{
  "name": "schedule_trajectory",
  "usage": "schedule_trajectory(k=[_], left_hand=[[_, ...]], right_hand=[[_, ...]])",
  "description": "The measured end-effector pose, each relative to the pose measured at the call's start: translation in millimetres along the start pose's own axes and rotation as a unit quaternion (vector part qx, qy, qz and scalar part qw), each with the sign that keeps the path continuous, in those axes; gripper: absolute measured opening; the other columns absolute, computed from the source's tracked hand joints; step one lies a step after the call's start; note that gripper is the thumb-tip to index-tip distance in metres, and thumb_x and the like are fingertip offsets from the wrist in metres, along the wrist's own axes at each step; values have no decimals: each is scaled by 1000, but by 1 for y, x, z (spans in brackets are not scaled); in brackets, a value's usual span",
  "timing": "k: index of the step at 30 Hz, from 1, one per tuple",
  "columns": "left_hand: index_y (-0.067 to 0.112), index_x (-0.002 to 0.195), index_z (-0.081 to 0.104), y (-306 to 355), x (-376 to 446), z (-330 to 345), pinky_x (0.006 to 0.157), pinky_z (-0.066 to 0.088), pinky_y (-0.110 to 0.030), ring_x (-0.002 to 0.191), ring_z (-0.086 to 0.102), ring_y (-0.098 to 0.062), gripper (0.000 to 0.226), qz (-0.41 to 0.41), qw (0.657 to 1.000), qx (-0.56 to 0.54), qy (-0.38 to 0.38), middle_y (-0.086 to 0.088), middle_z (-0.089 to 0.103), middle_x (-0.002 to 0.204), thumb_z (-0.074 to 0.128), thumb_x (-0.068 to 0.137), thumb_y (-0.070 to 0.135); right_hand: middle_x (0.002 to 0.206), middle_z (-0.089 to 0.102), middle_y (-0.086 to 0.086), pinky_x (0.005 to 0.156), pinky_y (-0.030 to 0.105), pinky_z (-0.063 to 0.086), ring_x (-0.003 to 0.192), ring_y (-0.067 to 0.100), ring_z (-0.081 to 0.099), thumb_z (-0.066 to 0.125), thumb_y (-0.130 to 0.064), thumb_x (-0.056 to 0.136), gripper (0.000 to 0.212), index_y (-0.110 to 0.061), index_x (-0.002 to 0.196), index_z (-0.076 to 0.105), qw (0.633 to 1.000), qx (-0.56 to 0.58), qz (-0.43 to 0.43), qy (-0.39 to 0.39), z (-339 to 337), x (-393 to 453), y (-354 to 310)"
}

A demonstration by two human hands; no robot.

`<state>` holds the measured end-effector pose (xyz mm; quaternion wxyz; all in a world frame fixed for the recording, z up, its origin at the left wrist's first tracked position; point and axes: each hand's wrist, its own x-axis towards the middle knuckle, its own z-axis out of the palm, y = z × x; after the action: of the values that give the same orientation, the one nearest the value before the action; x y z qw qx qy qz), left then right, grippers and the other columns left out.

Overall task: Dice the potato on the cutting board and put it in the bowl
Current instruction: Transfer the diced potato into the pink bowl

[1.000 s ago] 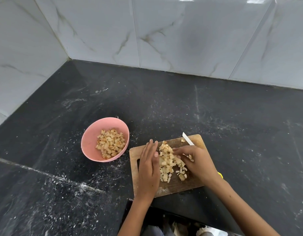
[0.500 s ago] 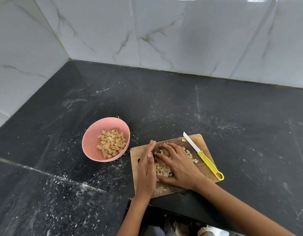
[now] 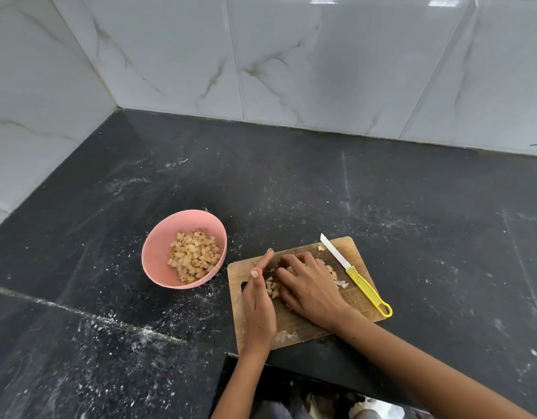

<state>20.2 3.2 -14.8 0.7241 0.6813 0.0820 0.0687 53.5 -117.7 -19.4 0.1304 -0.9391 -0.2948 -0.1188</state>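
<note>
Well, toward the bench's left the pink bowl [image 3: 158, 258] holds potato cubes. On the wooden cutting board [image 3: 297, 331] at the front edge, the left hand [image 3: 258, 300] stands straight-fingered on edge, the right hand [image 3: 309, 288] cupped over the diced potato [image 3: 272, 289] — pile between them. The yellow-handled knife [image 3: 356, 276] lies along the board's right edge.

Both forearms reached in from the lower edge. The left hand [image 3: 259, 300] stood on its edge, fingers straight and together, pointing away. The right hand [image 3: 310, 288] lay palm down, fingers spread and slightly curved toward the left hand.
</note>
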Motion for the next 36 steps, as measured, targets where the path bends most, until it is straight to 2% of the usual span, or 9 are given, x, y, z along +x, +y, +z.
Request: schedule_trajectory(k=[10,16,20,23,26,28,30,32,36], left_hand=[[12,125,61,2,-3,8,111,37,-35,127,52,-10,84,2,999,-37,30,1,63,129,24,88,77],[8,126,60,5,-1,10,104,41,-23,124,55,-13,80,-6,996,-77,51,-2,65,127,26,90,72],[7,121,61,6,2,10,103,44,-24,118,59,-14,57,-35,990,-108,85,-6,67,122,23,104,45],[7,117,63,5,5,10,101,45,-23,115,62,-14,49,-53,984,-128,114,-7,68,118,21,105,31],[2,118,62,2,6,10,100,47,-25,113,63,-16,44,-62,980,-140,125,-9,68,117,24,106,21],[6,115,64,2,6,10,98,48,-23,109,65,-12,37,-77,977,-148,135,-5,70,113,30,106,18],[14,111,65,3,4,10,96,48,-21,108,65,-9,31,-90,974,-148,144,1,70,111,35,105,17],[17,113,64,5,3,8,95,48,-20,109,64,-7,28,-91,977,-133,139,5,70,111,37,104,19],[40,104,54,9,0,5,85,43,-5,97,55,21,29,-101,987,-80,93,36,63,98,37,105,16]], right_hand=[[66,53,-5,41,21,29,58,11,50,40,-37,95,37,-19,67,55,995,28,81,57,0,20,2],[46,38,-11,46,24,32,42,6,33,48,-33,96,48,-24,50,39,945,245,209,58,-13,39,5],[46,40,-2,43,22,31,41,10,34,52,-29,95,48,-16,50,41,823,449,349,1,-33,47,5],[49,38,-5,35,17,21,39,7,30,50,-27,96,44,-19,54,38,662,615,427,-34,-46,54,3],[50,34,-7,31,13,15,38,3,25,49,-25,96,41,-20,58,34,518,732,435,-81,-56,75,-4],[50,31,-7,30,12,13,38,2,23,48,-25,96,42,-21,57,31,471,773,406,-120,-59,100,-18],[49,30,-8,30,12,13,37,2,21,47,-26,96,42,-21,58,29,480,774,383,-155,-57,129,-37],[49,33,-7,31,13,13,36,3,22,48,-29,97,43,-20,58,32,523,753,361,-170,-53,155,-57],[57,47,-3,40,17,31,44,6,39,50,-42,96,43,-15,62,49,710,639,260,-140,-37,187,-91]])
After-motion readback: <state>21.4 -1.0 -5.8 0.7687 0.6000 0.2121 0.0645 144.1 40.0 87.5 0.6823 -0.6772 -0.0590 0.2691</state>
